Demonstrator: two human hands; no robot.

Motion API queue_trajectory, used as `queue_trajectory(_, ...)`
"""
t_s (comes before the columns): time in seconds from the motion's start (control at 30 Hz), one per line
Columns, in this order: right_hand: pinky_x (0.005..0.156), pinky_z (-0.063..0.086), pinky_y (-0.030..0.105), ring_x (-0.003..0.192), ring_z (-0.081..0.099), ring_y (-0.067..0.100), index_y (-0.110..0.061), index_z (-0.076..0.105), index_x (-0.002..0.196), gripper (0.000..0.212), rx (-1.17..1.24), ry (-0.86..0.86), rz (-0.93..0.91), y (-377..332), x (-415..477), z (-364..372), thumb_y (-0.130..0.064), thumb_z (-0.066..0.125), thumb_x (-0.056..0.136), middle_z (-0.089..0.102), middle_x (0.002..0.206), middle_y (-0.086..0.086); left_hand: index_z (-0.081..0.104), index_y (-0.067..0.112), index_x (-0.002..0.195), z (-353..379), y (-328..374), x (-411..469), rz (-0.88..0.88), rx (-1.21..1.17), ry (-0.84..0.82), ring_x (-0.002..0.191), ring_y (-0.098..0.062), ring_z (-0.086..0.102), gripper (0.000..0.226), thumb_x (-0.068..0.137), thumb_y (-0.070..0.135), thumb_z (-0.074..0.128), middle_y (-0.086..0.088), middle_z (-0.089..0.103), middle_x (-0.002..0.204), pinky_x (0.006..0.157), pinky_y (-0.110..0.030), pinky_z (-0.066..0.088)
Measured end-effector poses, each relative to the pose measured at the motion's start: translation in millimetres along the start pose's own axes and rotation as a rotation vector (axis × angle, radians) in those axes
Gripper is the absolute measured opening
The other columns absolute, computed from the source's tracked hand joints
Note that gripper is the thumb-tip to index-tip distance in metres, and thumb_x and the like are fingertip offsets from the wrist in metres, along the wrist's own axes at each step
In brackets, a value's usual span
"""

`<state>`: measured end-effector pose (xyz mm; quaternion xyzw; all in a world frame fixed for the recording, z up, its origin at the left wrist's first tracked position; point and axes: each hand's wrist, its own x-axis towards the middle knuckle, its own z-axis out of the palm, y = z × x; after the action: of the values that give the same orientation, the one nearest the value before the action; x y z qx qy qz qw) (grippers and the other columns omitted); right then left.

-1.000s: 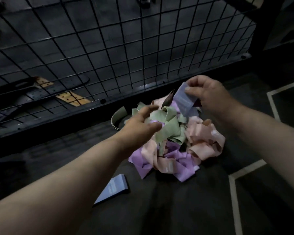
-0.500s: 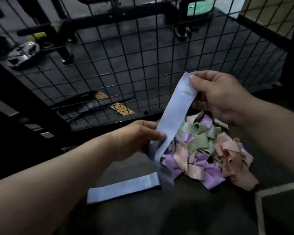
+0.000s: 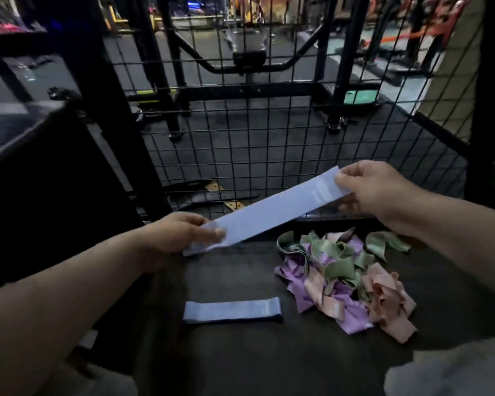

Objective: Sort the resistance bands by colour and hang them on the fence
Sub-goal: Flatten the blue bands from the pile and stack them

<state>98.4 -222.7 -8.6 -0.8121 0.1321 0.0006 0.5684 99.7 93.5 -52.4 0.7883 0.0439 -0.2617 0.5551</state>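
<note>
The dark floor [image 3: 240, 361] fills the bottom of the view. A black wire fence [image 3: 280, 155] made of little squares stands up at the far side of the floor. No bands hang on the fence. Behind the fence there are black gym machines [image 3: 249, 61], but they look blurry. A big black box [image 3: 40, 172] stands on the left, near the fence.

A messy pile of bands [image 3: 343, 278] lies on the floor on the right side, near the bottom of the fence. The pile has green, purple and pink bands all mixed up and lying over each other. One green band [image 3: 386, 244] lies at the far right edge of the pile.

A long light blue band [image 3: 272, 212] is up in the air in front of the fence, above the floor. It is pulled out flat and it slants, with the right end higher than the left end. Another blue band [image 3: 232, 309] lies flat on the floor by itself, just to the left of the pile and not touching it.

The right hand [image 3: 375, 190] pinches the high end of the long blue band with thumb and fingers. The left hand [image 3: 177, 232] pinches the low end, with the thumb on top of the band.
</note>
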Motion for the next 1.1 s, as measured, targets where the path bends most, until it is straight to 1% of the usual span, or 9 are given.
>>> queue_trajectory(0.1, 0.046, 0.054, 0.021, 0.064, 0.064, 0.019, -0.012, 0.056, 0.1, 0.001, -0.036, -0.049, -0.015, -14, -31, 8, -0.012, 0.055, 0.1, 0.06, 0.094, 0.009, 0.069, -0.003, 0.091, -11, -7, -28, 0.026, -0.097, 0.188, 0.052, -0.016, 0.052, 0.028, 0.077, 0.018, 0.081, -0.014, 0.057, 0.072, 0.047, -0.021, 0.04)
queue_trajectory(0.23, 0.062, 0.058, 0.028, 0.074, 0.065, 0.02, -0.011, 0.058, 0.102, 0.008, -0.066, -0.079, -0.058, -13, -74, 24, -0.005, 0.054, 0.099, 0.062, 0.094, 0.006, 0.069, -0.001, 0.092, -28, -26, -70, 0.02, -0.212, 0.202, 0.05, -0.019, 0.058, 0.022, 0.08, 0.015, 0.077, -0.015, 0.061, 0.066, 0.048, -0.022, 0.048)
queue_trajectory(0.37, 0.048, 0.05, 0.023, 0.058, 0.059, 0.013, -0.007, 0.06, 0.09, 0.015, 0.024, -0.032, 0.053, 13, -111, 40, 0.003, 0.051, 0.097, 0.059, 0.082, 0.008, 0.069, -0.004, 0.104, -39, -47, -97, -0.007, -0.31, 0.244, 0.06, -0.021, 0.065, 0.025, 0.084, 0.01, 0.074, -0.016, 0.067, 0.079, 0.053, -0.027, 0.056)
queue_trajectory(0.5, 0.049, 0.044, 0.026, 0.056, 0.055, 0.018, -0.007, 0.056, 0.076, 0.027, 0.128, 0.02, 0.168, 37, -149, 58, 0.007, 0.049, 0.097, 0.054, 0.071, 0.009, 0.07, -0.002, 0.099, -39, -54, -111, 0.028, -0.336, 0.288, 0.061, -0.021, 0.068, 0.012, 0.089, 0.003, 0.067, -0.015, 0.071, 0.079, 0.052, -0.027, 0.057)
queue_trajectory(0.67, 0.035, 0.042, 0.02, 0.035, 0.052, 0.009, -0.001, 0.055, 0.098, 0.016, 0.101, 0.066, 0.215, 59, -183, 72, 0.008, 0.041, 0.098, 0.051, 0.072, 0.015, 0.069, -0.005, 0.107, -49, -63, -116, 0.021, -0.206, 0.276, 0.088, -0.037, 0.068, 0.021, 0.088, 0.003, 0.069, -0.028, 0.069, 0.106, 0.081, -0.047, 0.057)
queue_trajectory(0.8, 0.034, 0.045, 0.02, 0.037, 0.057, 0.012, -0.011, 0.049, 0.081, 0.025, 0.095, 0.083, 0.296, 67, -187, 83, 0.006, 0.042, 0.099, 0.052, 0.078, 0.014, 0.069, -0.004, 0.108, -52, -68, -111, -0.016, -0.091, 0.262, 0.094, -0.04, 0.07, 0.025, 0.086, 0.008, 0.072, -0.026, 0.071, 0.102, 0.087, -0.054, 0.056)
queue_trajectory(0.9, 0.033, 0.045, 0.019, 0.043, 0.055, 0.016, -0.017, 0.046, 0.081, 0.028, 0.091, 0.123, 0.346, 75, -177, 94, 0.003, 0.042, 0.099, 0.051, 0.078, 0.01, 0.066, -0.005, 0.111, -52, -71, -107, -0.053, 0.108, 0.24, 0.086, -0.032, 0.071, 0.028, 0.087, 0.007, 0.071, -0.024, 0.071, 0.102, 0.078, -0.042, 0.06)
queue_trajectory(1.03, 0.032, 0.04, 0.019, 0.05, 0.052, 0.018, -0.012, 0.048, 0.088, 0.021, 0.003, 0.082, 0.322, 105, -151, 113, 0.004, 0.039, 0.099, 0.051, 0.074, 0.013, 0.068, -0.008, 0.111, -54, -69, -87, -0.123, 0.378, 0.197, 0.048, -0.024, 0.062, 0.025, 0.088, 0.002, 0.066, -0.027, 0.068, 0.091, 0.047, -0.028, 0.053)
queue_trajectory(1.1, 0.035, 0.044, 0.021, 0.057, 0.052, 0.016, -0.013, 0.048, 0.097, 0.017, -0.035, 0.072, 0.312, 121, -133, 122, 0.002, 0.04, 0.1, 0.052, 0.078, 0.01, 0.067, -0.006, 0.111, -57, -64, -70, -0.165, 0.455, 0.144, 0.052, -0.024, 0.064, 0.024, 0.089, 0.004, 0.065, -0.027, 0.07, 0.095, 0.046, -0.028, 0.055)
